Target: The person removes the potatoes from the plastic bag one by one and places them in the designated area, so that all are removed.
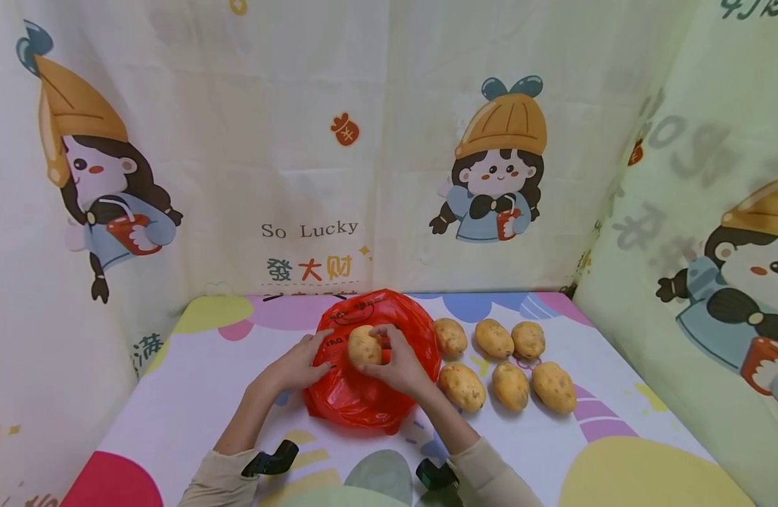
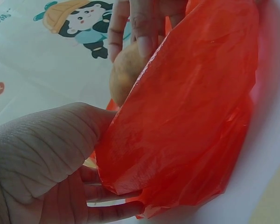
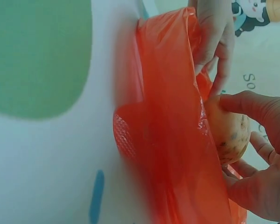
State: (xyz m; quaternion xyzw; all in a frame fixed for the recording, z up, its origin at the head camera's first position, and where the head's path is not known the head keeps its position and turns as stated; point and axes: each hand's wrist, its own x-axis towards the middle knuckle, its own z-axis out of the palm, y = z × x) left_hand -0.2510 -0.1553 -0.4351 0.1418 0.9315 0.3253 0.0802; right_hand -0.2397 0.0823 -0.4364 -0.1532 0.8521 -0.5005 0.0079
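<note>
A red plastic bag point(image 1: 363, 407) stands on the table with its mouth spread open. My left hand point(image 1: 298, 364) grips the bag's left rim, its thumb over the edge and its fingers outside, as the left wrist view shows. Over the bag's mouth, my right hand point(image 1: 396, 362) holds a potato point(image 1: 364, 346) between thumb and fingers. In the right wrist view that potato point(image 3: 228, 133) sits right at the bag's rim, partly behind the red plastic. What lies deeper inside the bag is hidden.
Several more potatoes, such as a front one point(image 1: 462, 387) and a back one point(image 1: 493, 339), lie in two rows right of the bag. The table point(image 1: 217, 384) has a colourful printed cover. Printed cloth point(image 1: 401, 267) walls off its back and sides.
</note>
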